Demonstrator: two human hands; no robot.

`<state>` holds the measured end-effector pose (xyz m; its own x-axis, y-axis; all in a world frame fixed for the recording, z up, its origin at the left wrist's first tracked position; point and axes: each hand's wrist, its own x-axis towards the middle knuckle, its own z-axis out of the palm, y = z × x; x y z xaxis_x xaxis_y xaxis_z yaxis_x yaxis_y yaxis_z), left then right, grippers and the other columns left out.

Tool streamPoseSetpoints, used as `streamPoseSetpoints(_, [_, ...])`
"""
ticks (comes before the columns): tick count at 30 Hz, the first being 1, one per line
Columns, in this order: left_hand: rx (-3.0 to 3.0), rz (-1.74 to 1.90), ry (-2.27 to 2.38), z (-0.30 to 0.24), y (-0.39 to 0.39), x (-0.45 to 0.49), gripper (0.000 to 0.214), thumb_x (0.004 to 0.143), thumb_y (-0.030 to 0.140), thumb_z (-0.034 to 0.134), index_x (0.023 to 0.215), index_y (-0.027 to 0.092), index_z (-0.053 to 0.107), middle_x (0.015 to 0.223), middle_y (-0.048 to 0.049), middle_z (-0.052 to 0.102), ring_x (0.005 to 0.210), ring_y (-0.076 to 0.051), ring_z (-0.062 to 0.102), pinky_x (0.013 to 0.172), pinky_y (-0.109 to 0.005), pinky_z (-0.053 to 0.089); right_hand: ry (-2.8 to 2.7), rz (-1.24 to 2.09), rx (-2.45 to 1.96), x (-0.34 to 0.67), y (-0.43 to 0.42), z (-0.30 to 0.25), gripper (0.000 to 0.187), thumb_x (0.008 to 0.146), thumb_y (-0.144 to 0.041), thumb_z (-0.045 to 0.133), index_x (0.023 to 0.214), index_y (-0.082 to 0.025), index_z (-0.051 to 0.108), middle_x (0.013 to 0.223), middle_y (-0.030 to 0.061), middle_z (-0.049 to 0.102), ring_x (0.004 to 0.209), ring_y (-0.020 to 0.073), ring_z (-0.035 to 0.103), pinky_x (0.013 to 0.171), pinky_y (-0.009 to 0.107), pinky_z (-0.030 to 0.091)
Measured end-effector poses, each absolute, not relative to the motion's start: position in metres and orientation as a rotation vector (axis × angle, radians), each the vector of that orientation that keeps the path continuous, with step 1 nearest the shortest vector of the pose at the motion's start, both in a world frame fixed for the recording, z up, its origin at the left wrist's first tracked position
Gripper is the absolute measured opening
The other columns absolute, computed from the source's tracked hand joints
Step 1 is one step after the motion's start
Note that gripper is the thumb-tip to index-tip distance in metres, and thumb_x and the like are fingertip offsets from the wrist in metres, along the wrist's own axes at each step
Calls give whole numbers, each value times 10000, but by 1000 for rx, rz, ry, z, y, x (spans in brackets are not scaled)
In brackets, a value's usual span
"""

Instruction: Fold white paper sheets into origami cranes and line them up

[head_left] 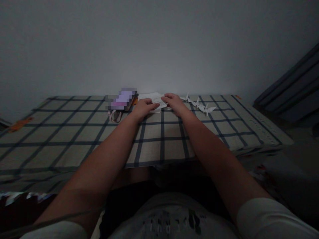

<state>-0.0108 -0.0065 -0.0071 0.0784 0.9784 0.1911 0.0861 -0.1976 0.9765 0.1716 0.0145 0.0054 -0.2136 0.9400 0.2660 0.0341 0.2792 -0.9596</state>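
Observation:
A small white sheet of paper (161, 104) lies between my two hands, low over the tablecloth. My left hand (144, 109) grips its left side, thumb laid over the top and fingers curled. On the opposite side my right hand (174, 103) pinches the paper between thumb and fingers. More white paper (149, 96) with faint marks lies just behind, against the wall side. To the right of my right hand stand folded paper cranes: one at the back (187, 97), a middle one (197, 104) and a nearer one (208, 110). The fine folds in the held paper are too dim to make out.
A phone-like device (124, 99) with a blurred lilac screen rests left of my hands, a pale strap loop (115, 116) in front of it. The checked tablecloth (174, 146) covers the table up to a plain wall (159, 46). A dark curtain-like cloth (294, 89) hangs at right.

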Motion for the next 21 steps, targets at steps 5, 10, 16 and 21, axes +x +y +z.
streamPoseSetpoints(5, [1446,1357,1085,-8,0,-11,286,646,421,809,727,166,707,716,-30,664,641,-133,571,630,-262,457,-1515,1064,-999,172,14,6,92,847,-255,616,786,-186,616,698,-19,601,639,99,533,580,203,438])
streamPoseSetpoints(10, [1343,1517,1040,-6,5,-10,396,638,509,812,801,162,710,795,-41,690,753,-150,617,752,-285,503,-1536,1097,-1019,171,11,8,101,864,-242,628,784,-180,627,689,-14,606,613,88,527,568,197,435])
streamPoseSetpoints(16, [1300,1516,1023,-4,4,-11,443,607,538,838,812,163,721,812,-44,702,731,-128,596,733,-269,494,-1499,1070,-1009,174,12,8,106,878,-246,623,795,-181,632,704,-5,612,623,93,536,564,201,436])
streamPoseSetpoints(21, [1369,1522,1053,-4,4,-13,405,619,535,829,756,169,720,735,-35,669,688,-134,563,687,-272,474,-1527,1117,-997,174,13,5,102,854,-284,646,814,-193,622,733,-4,628,666,100,563,559,192,440])
